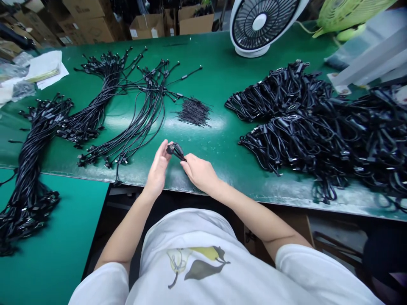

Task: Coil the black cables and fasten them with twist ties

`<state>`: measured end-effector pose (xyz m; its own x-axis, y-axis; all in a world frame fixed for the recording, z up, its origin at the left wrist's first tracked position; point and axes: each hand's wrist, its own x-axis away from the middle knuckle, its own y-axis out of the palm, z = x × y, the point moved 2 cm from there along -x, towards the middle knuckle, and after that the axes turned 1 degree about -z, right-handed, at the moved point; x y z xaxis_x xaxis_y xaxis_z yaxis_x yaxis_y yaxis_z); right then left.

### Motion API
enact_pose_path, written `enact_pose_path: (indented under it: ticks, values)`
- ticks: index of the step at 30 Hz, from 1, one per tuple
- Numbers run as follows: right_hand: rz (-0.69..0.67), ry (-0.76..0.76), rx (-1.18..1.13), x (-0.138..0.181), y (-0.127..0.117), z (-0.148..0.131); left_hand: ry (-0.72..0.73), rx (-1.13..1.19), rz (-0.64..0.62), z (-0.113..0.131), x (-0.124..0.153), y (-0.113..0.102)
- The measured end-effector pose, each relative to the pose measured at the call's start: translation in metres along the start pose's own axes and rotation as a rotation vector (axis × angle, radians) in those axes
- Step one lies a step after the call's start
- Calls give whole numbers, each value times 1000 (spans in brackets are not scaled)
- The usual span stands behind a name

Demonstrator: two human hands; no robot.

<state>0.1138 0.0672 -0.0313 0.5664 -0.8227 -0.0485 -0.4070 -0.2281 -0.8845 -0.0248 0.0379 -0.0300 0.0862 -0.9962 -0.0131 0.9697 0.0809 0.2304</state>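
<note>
A folded black cable (177, 151) is held just above the front edge of the green table. My right hand (200, 171) is closed around its right end, thumb and fingers pressed together. My left hand (157, 169) is at the other end, its fingers stretched out and touching the connector end. Beyond my hands lies a small heap of short black ties (193, 112). Loose straight cables (143, 114) with plugs at their ends are spread to the left of that heap.
Two more bundles of straight cables, one farther back (106, 84) and one at far left (34, 156), lie on the table. Folded cables (302, 127) are piled at right. A white fan (259, 23) stands at the back; papers (47, 67) lie at back left. Cardboard boxes (195, 21) are behind.
</note>
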Motion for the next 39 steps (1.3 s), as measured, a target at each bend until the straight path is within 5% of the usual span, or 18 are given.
enact_pose_path:
  ticks: [4,8,11,15,21,24,28,31,35,39]
  values:
    - [-138,-35,-400,3,-3,3,47,-78,-138,13,-5,-11]
    - [-476,30,-1103,8,-6,9,-22,-113,-276,22,-5,-20]
    - [-715,-2,-1266,11,-10,11,-70,-121,-338,23,-5,-22]
    - [-691,-34,-1227,7,-14,13,-93,1,-275,23,-5,-11]
    - [-767,-57,-1680,5,-13,15,-91,89,-233,31,-6,2]
    - [-776,-81,-1483,4,-12,13,-129,60,-254,25,-9,1]
    - [-537,6,-820,0,-5,11,-49,-59,-190,8,-13,4]
    - [-404,19,-652,-1,1,10,67,-255,-121,0,-15,8]
    - [-350,21,-659,3,1,11,66,-484,-80,-3,-19,3]
    - [-671,144,-1202,7,-5,17,144,-504,-264,3,-20,-5]
